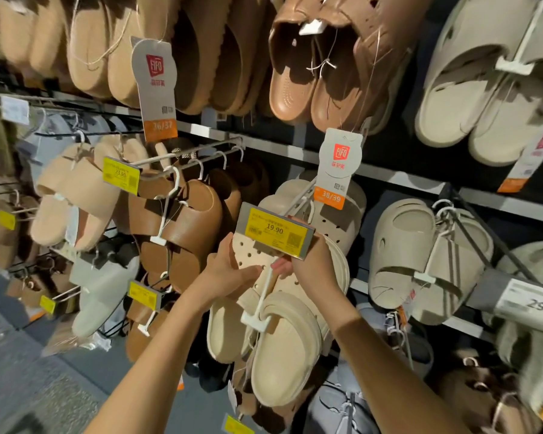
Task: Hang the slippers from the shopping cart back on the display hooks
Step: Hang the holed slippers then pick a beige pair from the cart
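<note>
Both hands, left hand (232,270) and right hand (308,261), grip the cream perforated foam slippers (273,339) just under the yellow 19.90 price tag (275,230); guide the white plastic hanger (262,302) squarely onto its hook.

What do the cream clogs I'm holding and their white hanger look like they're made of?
Cream clogs: probably moulded foam or rubber, matte; one-piece look, punched round holes, thick soft-edged soles. White hanger: likely rigid plastic, smooth and slightly glossy; thin straight stem with a moulded clip. Both are judged by look only.
</note>
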`<state>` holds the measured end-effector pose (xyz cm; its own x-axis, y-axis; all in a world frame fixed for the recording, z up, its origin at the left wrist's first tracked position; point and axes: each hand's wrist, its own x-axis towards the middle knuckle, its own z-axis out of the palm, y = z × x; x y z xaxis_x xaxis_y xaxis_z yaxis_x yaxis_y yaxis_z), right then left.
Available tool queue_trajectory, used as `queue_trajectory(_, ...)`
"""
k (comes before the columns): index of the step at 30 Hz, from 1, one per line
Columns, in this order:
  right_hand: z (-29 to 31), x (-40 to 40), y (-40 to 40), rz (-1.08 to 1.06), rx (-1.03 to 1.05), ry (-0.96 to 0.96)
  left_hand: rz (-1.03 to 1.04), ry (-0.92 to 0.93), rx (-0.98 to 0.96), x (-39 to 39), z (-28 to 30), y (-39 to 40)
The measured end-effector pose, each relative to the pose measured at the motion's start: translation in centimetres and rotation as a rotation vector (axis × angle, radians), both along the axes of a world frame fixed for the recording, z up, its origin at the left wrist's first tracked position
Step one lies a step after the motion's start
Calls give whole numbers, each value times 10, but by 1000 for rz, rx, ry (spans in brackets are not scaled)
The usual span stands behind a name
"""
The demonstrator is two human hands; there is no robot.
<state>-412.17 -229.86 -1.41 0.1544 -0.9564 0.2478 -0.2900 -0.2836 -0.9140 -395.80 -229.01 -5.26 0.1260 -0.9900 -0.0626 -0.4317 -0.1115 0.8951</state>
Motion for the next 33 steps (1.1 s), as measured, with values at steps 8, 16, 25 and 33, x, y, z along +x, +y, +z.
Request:
queue_trajectory(8, 3, -12, 34, -89, 61, -181, 104, -52, 37, -8, 4, 31)
queue_trajectory(16, -2, -17, 95, 4, -11, -63, 356, -362, -103, -26, 22, 115)
queue_trajectory(25, 34, -6, 237, 217, -536, 123, 776, -653, -421, -56, 76, 302)
queue_trajectory(33, 14, 31, 358, 516, -674, -37, 1120, -789, -410, -64, 76, 476)
